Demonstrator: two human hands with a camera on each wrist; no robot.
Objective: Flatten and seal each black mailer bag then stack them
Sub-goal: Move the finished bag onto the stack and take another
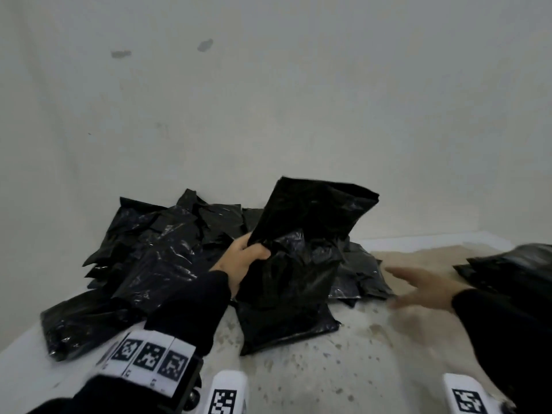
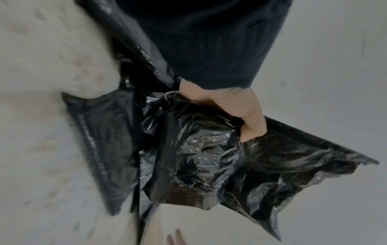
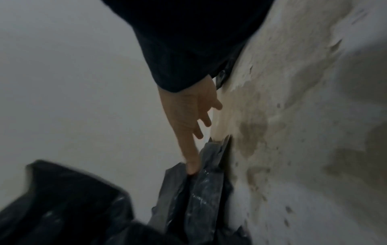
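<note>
Left hand [image 1: 239,261] in dark sleeve clamped on crumpled glossy black plastic mailer bag [image 1: 298,249], held upright above stained pale counter [image 1: 343,363], lower end near counter. Right hand [image 1: 424,288] blurred, fingers straight, empty, apart from bag. Behind: loose pile of black mailers [image 1: 155,249] against wall. Far right: flat black mailer stack [image 1: 513,267].

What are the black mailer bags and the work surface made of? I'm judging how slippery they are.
The held mailer bag in the left hand looks like thin glossy plastic film: it crinkles and glints. The work surface looks matte, stained and speckled, perhaps painted board or stone.
</note>
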